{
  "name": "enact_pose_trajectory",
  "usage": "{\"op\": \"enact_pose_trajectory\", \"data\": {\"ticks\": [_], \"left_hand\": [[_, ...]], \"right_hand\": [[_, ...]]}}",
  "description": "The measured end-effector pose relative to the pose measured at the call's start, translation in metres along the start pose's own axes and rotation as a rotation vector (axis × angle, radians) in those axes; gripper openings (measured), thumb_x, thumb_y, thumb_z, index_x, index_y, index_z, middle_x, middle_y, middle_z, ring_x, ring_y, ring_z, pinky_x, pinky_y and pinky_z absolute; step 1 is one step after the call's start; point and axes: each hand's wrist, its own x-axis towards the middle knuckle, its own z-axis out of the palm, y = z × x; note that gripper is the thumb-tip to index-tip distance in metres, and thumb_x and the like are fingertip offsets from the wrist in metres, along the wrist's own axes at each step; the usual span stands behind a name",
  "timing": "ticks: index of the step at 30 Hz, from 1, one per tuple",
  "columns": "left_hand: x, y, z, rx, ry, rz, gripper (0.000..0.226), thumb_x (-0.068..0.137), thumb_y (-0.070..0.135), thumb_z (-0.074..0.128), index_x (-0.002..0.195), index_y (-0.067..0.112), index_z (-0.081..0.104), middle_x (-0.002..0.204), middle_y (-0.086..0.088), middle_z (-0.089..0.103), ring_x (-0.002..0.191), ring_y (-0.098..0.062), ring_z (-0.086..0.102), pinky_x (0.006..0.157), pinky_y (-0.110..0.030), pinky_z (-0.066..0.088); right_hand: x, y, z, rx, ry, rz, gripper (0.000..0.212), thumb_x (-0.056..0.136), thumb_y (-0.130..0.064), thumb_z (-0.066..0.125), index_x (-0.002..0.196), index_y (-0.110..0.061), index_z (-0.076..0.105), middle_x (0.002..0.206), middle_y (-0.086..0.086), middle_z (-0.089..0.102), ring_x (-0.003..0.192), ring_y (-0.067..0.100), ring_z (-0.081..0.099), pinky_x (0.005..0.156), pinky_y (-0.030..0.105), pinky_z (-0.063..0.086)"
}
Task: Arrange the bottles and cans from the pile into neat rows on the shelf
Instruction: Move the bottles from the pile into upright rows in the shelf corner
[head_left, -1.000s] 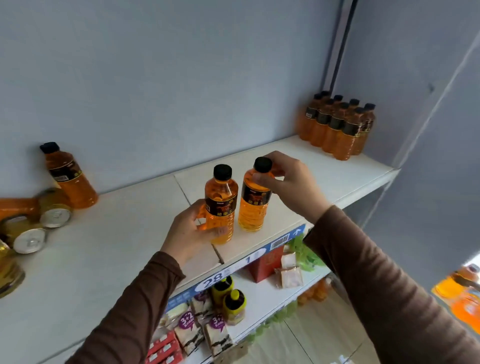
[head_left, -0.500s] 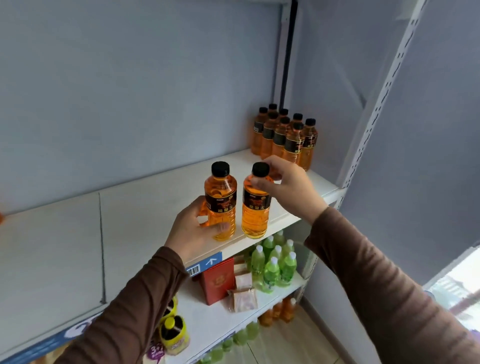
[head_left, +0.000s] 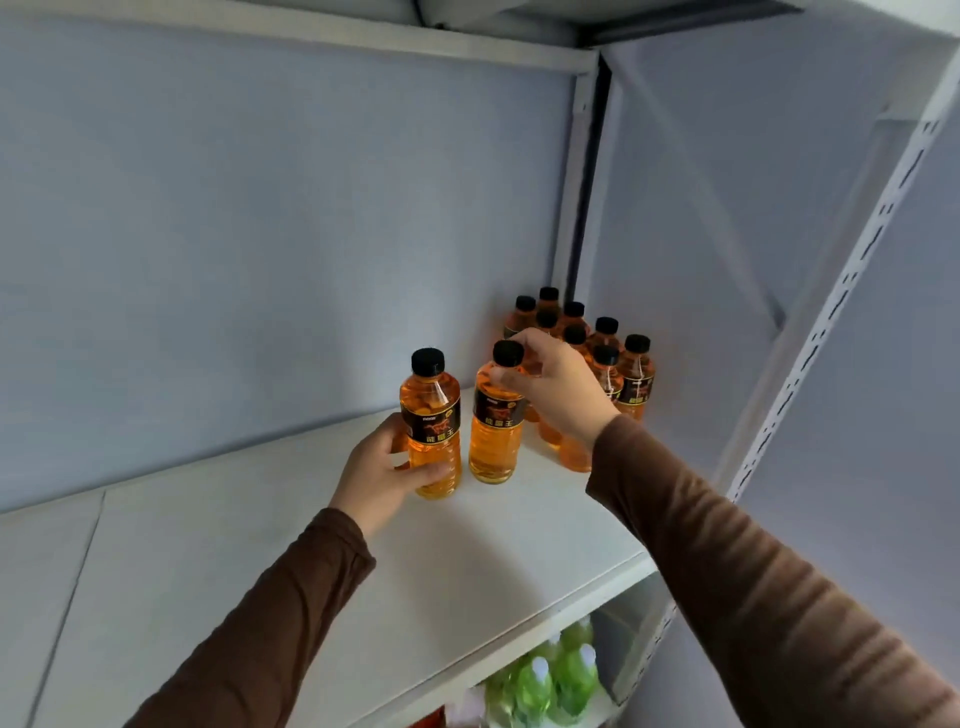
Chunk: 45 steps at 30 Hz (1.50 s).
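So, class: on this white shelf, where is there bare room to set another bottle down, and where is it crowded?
Free: the white shelf left of the left hand, out to its front edge. Crowded: the back right corner, where the standing bottles cluster beside the two held bottles and the right hand.

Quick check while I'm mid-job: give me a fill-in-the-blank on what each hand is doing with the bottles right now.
1. The left hand grips the left bottle low on its ____.
2. The right hand pinches the right bottle near its ____.
3. The bottle caps are all ____ in colour.
4. The row of bottles stands in the shelf's back ____ corner.

Missing words: body; cap; black; right
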Motion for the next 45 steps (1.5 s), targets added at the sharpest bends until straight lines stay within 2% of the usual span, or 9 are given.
{"op": "enact_pose_trajectory", "data": {"ticks": [5, 9, 13, 19, 27, 32, 36, 39, 45], "left_hand": [[0.045, -0.02, 0.009, 0.017, 0.023, -0.044, 0.052, 0.072, 0.03, 0.087, 0.115, 0.037, 0.061, 0.11, 0.021, 0.069, 0.107, 0.001, 0.06, 0.085, -0.021, 0.044], [0.072, -0.031, 0.018, 0.033, 0.046, -0.079, 0.051, 0.072, 0.029, 0.087, 0.113, 0.041, 0.059, 0.111, 0.023, 0.067, 0.106, 0.006, 0.059, 0.085, -0.019, 0.043], [0.096, -0.04, 0.028, 0.069, 0.068, -0.114, 0.056, 0.074, 0.028, 0.086, 0.121, 0.033, 0.057, 0.116, 0.015, 0.065, 0.11, -0.005, 0.057, 0.091, -0.029, 0.043], [0.123, -0.048, 0.038, 0.077, 0.076, -0.176, 0.062, 0.075, 0.03, 0.085, 0.128, 0.023, 0.055, 0.124, 0.003, 0.063, 0.116, -0.02, 0.056, 0.101, -0.043, 0.045], [0.141, -0.053, 0.043, 0.062, 0.053, -0.196, 0.059, 0.077, 0.028, 0.083, 0.127, 0.027, 0.05, 0.121, 0.005, 0.061, 0.116, -0.02, 0.055, 0.1, -0.04, 0.045], [0.138, -0.064, 0.047, 0.026, 0.067, -0.205, 0.062, 0.076, 0.033, 0.084, 0.127, 0.034, 0.048, 0.12, 0.014, 0.06, 0.116, -0.015, 0.055, 0.097, -0.034, 0.046], [0.131, -0.077, 0.052, 0.071, 0.083, -0.225, 0.07, 0.075, 0.027, 0.085, 0.132, 0.035, 0.045, 0.128, 0.007, 0.06, 0.117, -0.017, 0.058, 0.102, -0.039, 0.048], [0.13, -0.082, 0.054, 0.108, 0.104, -0.234, 0.067, 0.075, 0.029, 0.085, 0.127, 0.038, 0.044, 0.124, 0.008, 0.061, 0.114, -0.017, 0.061, 0.097, -0.033, 0.049], [0.144, -0.077, 0.059, 0.202, 0.158, -0.226, 0.062, 0.08, 0.032, 0.081, 0.132, 0.022, 0.048, 0.131, -0.003, 0.062, 0.12, -0.026, 0.059, 0.105, -0.048, 0.047]], "right_hand": [[0.065, 0.012, 0.006, -0.036, -0.028, 0.006, 0.02, 0.09, -0.03, 0.068, 0.104, -0.02, 0.058, 0.096, -0.005, 0.064, 0.09, 0.013, 0.061, 0.076, 0.03, 0.051], [0.109, 0.022, 0.011, -0.09, -0.052, 0.034, 0.023, 0.09, -0.03, 0.068, 0.105, -0.017, 0.056, 0.1, 0.003, 0.064, 0.093, 0.021, 0.06, 0.08, 0.039, 0.052], [0.141, 0.035, 0.02, -0.076, -0.088, 0.106, 0.028, 0.091, -0.025, 0.066, 0.112, -0.011, 0.054, 0.106, 0.01, 0.064, 0.098, 0.027, 0.061, 0.087, 0.044, 0.053], [0.171, 0.054, 0.033, -0.143, -0.161, 0.168, 0.03, 0.094, -0.023, 0.062, 0.119, -0.01, 0.049, 0.111, 0.011, 0.061, 0.104, 0.028, 0.06, 0.084, 0.037, 0.05], [0.189, 0.066, 0.042, -0.264, -0.225, 0.18, 0.036, 0.097, -0.024, 0.058, 0.126, -0.008, 0.045, 0.117, 0.015, 0.06, 0.105, 0.03, 0.06, 0.089, 0.041, 0.053], [0.194, 0.066, 0.037, -0.491, -0.272, 0.046, 0.035, 0.096, -0.026, 0.059, 0.125, -0.01, 0.046, 0.112, 0.012, 0.062, 0.1, 0.029, 0.061, 0.079, 0.036, 0.051], [0.197, 0.061, 0.027, -0.771, -0.269, -0.13, 0.036, 0.094, -0.026, 0.062, 0.124, -0.011, 0.053, 0.114, 0.012, 0.063, 0.102, 0.03, 0.06, 0.077, 0.036, 0.049], [0.203, 0.057, 0.021, -0.905, -0.275, -0.197, 0.029, 0.093, -0.024, 0.063, 0.118, -0.012, 0.057, 0.11, 0.011, 0.064, 0.1, 0.031, 0.061, 0.074, 0.037, 0.048], [0.208, 0.06, 0.016, -0.98, -0.299, -0.289, 0.019, 0.093, -0.015, 0.062, 0.112, -0.014, 0.059, 0.104, 0.008, 0.063, 0.096, 0.029, 0.061, 0.068, 0.035, 0.044]]}}
